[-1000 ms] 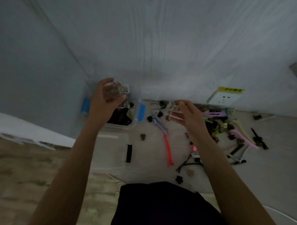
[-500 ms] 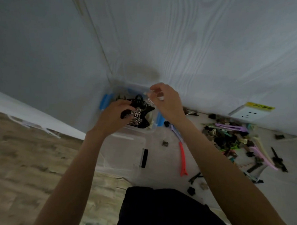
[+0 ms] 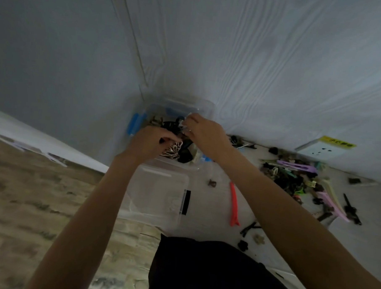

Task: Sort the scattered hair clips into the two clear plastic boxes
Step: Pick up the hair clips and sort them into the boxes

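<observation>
On a white floor by the wall, both hands reach into the far clear box point(image 3: 205, 105): left hand point(image 3: 151, 143) pinches a white lattice clip point(image 3: 173, 150); right hand point(image 3: 205, 132) grips a clear clip point(image 3: 184, 123).

The scene is dim and bluish-grey, with flat, soft light and no visible lamp. A faint dark shadow smudges the wall point(image 3: 254, 59) just above the far clear box point(image 3: 205, 105). No glare shows, only weak sheen on that box's rim. Wide-angle distortion bends the wall's corner line above the box and stretches both forearms toward the lower edge. The clips right of the box look soft and noisy, their small details lost.
</observation>
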A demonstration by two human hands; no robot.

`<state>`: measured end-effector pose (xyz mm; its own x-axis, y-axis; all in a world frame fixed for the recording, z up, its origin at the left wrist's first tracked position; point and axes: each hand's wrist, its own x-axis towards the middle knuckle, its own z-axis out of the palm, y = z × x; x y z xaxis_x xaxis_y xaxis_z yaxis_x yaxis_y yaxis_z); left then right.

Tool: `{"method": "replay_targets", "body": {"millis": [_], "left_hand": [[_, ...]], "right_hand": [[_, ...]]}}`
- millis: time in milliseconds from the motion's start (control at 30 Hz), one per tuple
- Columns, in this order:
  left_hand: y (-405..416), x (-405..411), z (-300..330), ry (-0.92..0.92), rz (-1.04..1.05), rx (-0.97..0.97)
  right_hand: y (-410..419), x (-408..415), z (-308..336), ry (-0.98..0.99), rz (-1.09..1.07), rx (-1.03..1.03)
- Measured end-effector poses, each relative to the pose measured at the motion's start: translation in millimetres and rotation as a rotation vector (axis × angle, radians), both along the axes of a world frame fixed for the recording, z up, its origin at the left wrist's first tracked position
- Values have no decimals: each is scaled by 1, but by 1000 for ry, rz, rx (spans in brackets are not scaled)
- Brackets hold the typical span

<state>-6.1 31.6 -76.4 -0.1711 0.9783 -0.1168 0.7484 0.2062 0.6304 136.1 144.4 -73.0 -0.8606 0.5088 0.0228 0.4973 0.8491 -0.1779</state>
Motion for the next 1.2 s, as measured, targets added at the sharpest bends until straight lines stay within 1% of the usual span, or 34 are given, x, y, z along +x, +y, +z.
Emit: {"method": "replay_targets", "body": {"millis": [67, 133, 167, 200, 267, 300, 333, 367, 400, 433, 500, 567, 633, 700, 767, 833, 867, 933, 1000, 1033, 1100, 1167, 1200], "left_hand": [[2, -5, 1, 92, 21, 26], [2, -4, -1, 171, 55, 59], [1, -3, -2, 188, 76, 78], [-1, -1, -3, 196, 101, 102], [-6, 5, -5, 208, 151, 153], [-9, 8, -7, 216, 166, 172], [-12, 11, -7, 222, 169, 179], [-14, 13, -8, 228, 166, 176], [-16, 15, -10, 233, 161, 166], [-17, 16, -11, 236, 156, 159], [-18, 15, -12, 243, 156, 152], [-18, 16, -11, 254, 153, 130], [-17, 19, -9, 270, 160, 108], [-18, 25, -4, 269, 185, 119], [-18, 38, 6, 225, 208, 195], [-16, 64, 19, 157, 190, 283], [-16, 76, 25, 119, 178, 315], [-12, 109, 29, 19, 101, 325], [-8, 141, 23, -71, 3, 234], [-8, 156, 16, -83, -58, 179], [-9, 181, -8, -57, -209, 84], [-11, 195, -33, 25, -355, 34], [-12, 202, -43, 79, -422, 42]], "right_hand": [[3, -4, 0, -89, -24, 29], [5, -3, 2, -168, -62, 110], [5, -1, 4, -174, -67, 159], [5, 2, 5, -136, -71, 208], [6, 4, 4, 25, -15, 244], [7, 4, 3, 45, 40, 245], [7, 4, 1, 26, 85, 288], [7, 6, -1, -34, 105, 336], [6, 9, -5, -94, 83, 369], [6, 13, -8, -154, 44, 371], [3, 20, -12, -214, -20, 351], [2, 25, -14, -210, -66, 315], [2, 30, -15, -58, -58, 264], [-2, 43, -8, 152, -81, 157], [-10, 67, 1, 316, -136, 103], [-20, 106, 4, 397, -233, 90], [-26, 125, -1, 401, -273, 86], [-38, 167, -13, 310, -394, 21], [-55, 207, -31, 191, -551, -102], [-64, 223, -38, 132, -615, -142], [-82, 250, -48, 23, -679, -174], [-94, 265, -52, 1, -650, -173], [-98, 273, -54, 2, -617, -159]]}}
